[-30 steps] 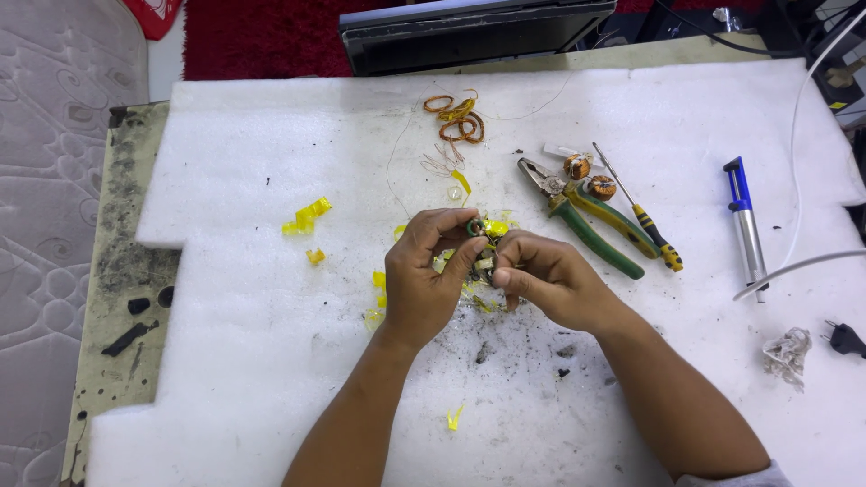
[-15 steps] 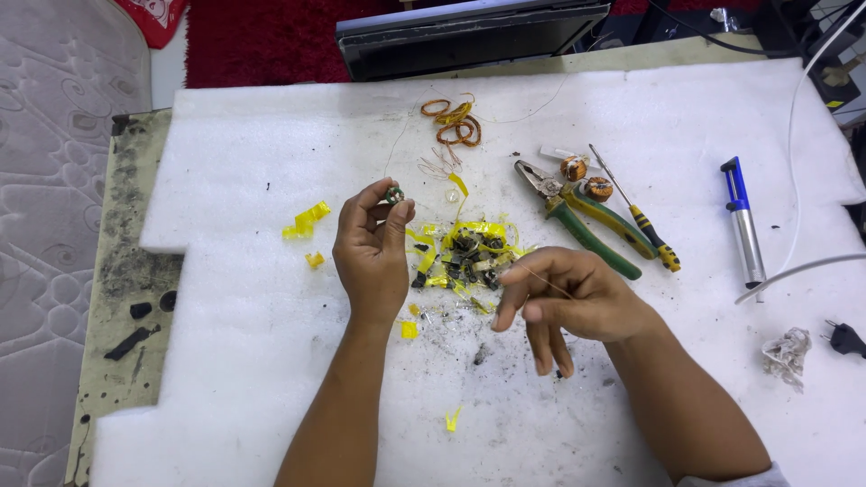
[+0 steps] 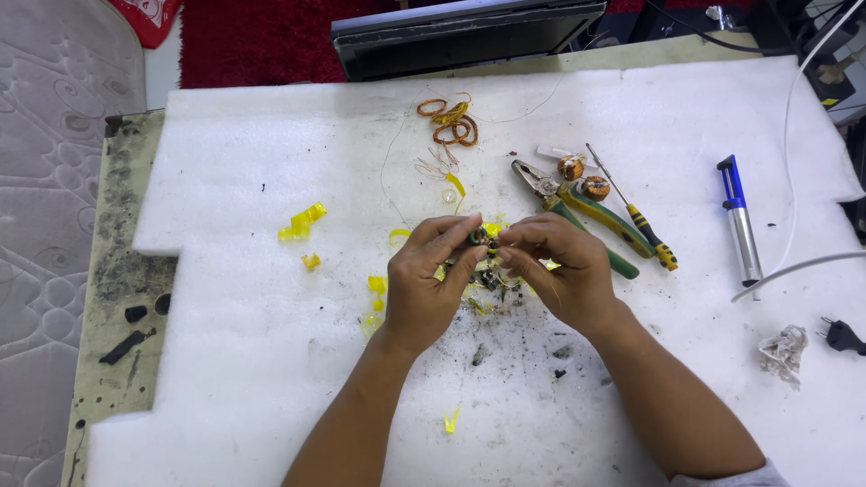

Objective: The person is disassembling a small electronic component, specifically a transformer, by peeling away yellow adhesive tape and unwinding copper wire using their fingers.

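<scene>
My left hand [image 3: 431, 281] and my right hand [image 3: 557, 271] meet above the middle of a white foam sheet [image 3: 234, 180]. Their fingertips pinch a small dark green ring-shaped core [image 3: 476, 237] between them. A thin wire runs up from it toward the back of the sheet. Under the hands lie yellow tape scraps and dark crumbs [image 3: 492, 287], partly hidden by my fingers.
Green-handled pliers [image 3: 586, 216], a yellow-black screwdriver [image 3: 636, 216] and two small copper-wound coils [image 3: 582, 178] lie to the right. Copper wire loops [image 3: 449, 122] sit at the back. A blue-and-silver pump tool [image 3: 740, 221] lies far right, yellow scraps [image 3: 300, 223] at left.
My left hand, which had lifted the small core up and to the left, has come back to the middle. My right hand has risen off the foam to meet it.
</scene>
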